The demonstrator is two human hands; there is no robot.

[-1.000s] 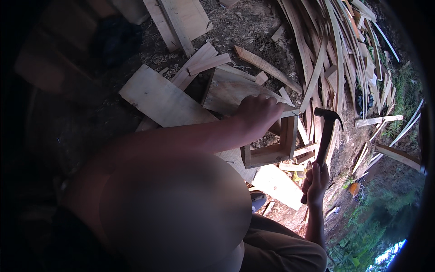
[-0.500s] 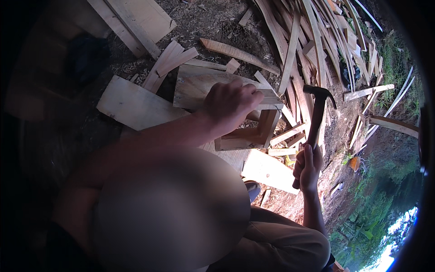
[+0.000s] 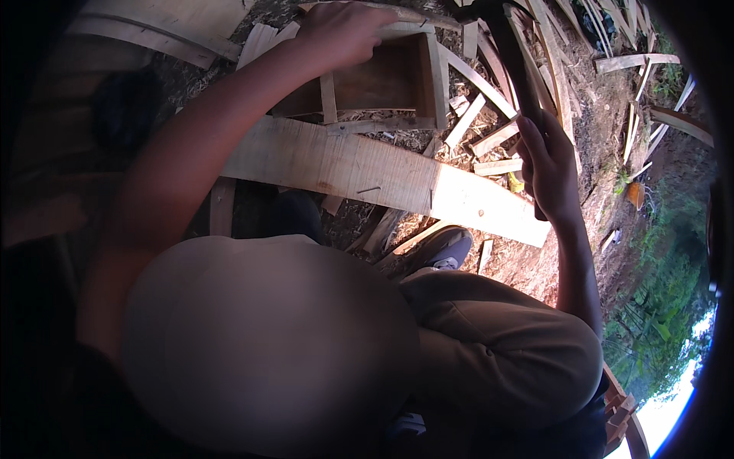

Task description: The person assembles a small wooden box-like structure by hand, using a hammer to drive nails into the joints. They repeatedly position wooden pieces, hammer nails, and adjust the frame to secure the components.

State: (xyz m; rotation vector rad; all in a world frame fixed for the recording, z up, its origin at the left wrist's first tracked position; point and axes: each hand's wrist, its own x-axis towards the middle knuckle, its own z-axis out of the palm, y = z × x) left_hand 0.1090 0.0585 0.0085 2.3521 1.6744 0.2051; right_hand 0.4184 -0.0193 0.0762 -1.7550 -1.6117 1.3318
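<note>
My left hand (image 3: 348, 34) is closed over the upper edge of an open wooden box (image 3: 442, 88). Its fingers curl on the box's top board, and the fingertips are partly hidden. A small nail (image 3: 423, 22) shows at the top corner, close to those fingers. On the right, my right hand (image 3: 548, 164) is wrapped round the handle of a claw hammer (image 3: 520, 69). The hammer is raised, its dark head by the upper edge of the view, beyond the box's right corner. Below the box lies a long pale plank (image 3: 321, 164), with a loose nail (image 3: 368, 189) on it.
Wood strips (image 3: 493, 138) and shavings litter the ground right of the box. Wide boards (image 3: 145, 34) lie at the far left. My shoe (image 3: 451, 246) is just below the plank. A large blurred pale round shape (image 3: 267, 329) covers the lower middle.
The box and my left hand now appear higher in the view, and the box's open side faces me more. The hammer is higher too, and more of the plank shows.
</note>
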